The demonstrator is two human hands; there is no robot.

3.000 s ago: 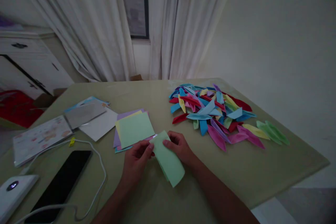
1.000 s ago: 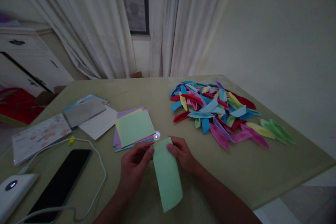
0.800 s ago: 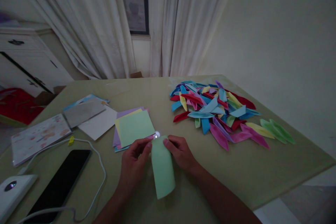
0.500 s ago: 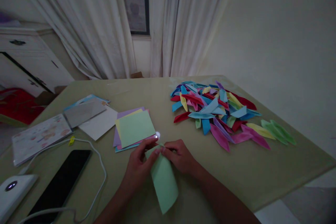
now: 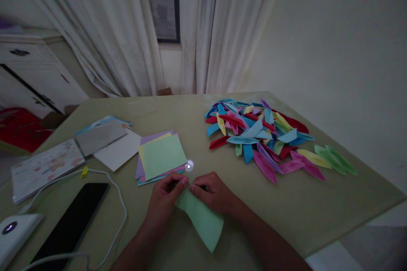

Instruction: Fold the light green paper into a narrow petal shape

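A light green sheet of paper hangs between my two hands near the front of the table, its free end pointing down and to the right. My left hand pinches its upper left edge between thumb and fingers. Close beside it, my right hand pinches the same upper edge, thumb on top. The fingertips almost meet, and they hide the pinched edge. Just beyond my left hand lies a stack of square coloured paper, green on top, with yellow, purple, pink and blue edges showing.
A heap of folded coloured paper pieces covers the back right of the table. At left lie a black phone, a white device with a looping cable, a patterned packet and a white sheet.
The green sheet's lower end has swung to the right. Both hands have shifted their pinch along the upper edge, and the fingertips sit slightly lower.
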